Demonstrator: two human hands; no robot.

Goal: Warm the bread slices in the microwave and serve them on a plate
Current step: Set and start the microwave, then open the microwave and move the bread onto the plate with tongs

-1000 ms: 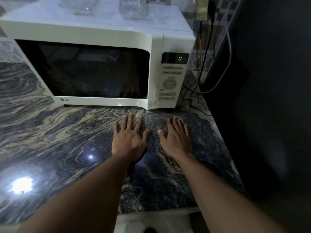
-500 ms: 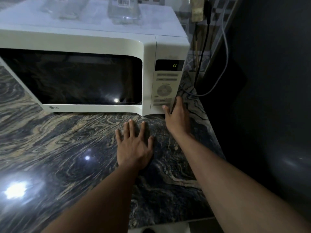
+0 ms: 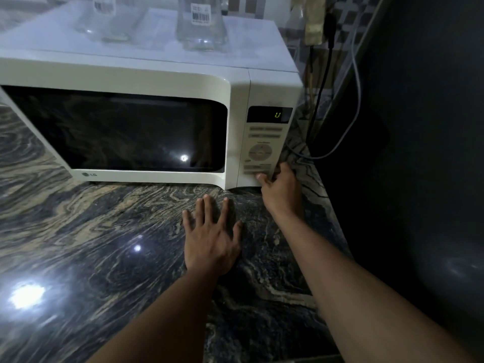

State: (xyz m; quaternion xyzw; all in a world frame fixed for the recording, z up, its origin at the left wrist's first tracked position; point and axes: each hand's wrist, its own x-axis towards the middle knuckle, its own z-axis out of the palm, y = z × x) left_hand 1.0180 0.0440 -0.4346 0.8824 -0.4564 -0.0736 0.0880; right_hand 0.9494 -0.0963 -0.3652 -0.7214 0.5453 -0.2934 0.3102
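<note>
A white microwave (image 3: pixel 146 77) stands on the dark marbled counter (image 3: pixel 91 231) with its door closed and its window dark. Its control panel (image 3: pixel 264 142) on the right shows a green digit on the display. My right hand (image 3: pixel 281 191) is at the panel's lower right corner: the thumb presses the lowest button and the fingers reach round the side of the casing. My left hand (image 3: pixel 212 237) lies flat on the counter with fingers spread, in front of the microwave. No bread or plate is in view.
Two clear glass containers (image 3: pixel 201 24) stand on top of the microwave. Cables (image 3: pixel 319 100) hang down behind its right side to the counter. A dark wall or appliance (image 3: pixel 419 153) fills the right. The counter's front edge runs along the bottom.
My right hand lifted off the counter and went forward to the bottom of the control panel, where its thumb now presses. The left hand stayed flat. The camera came closer.
</note>
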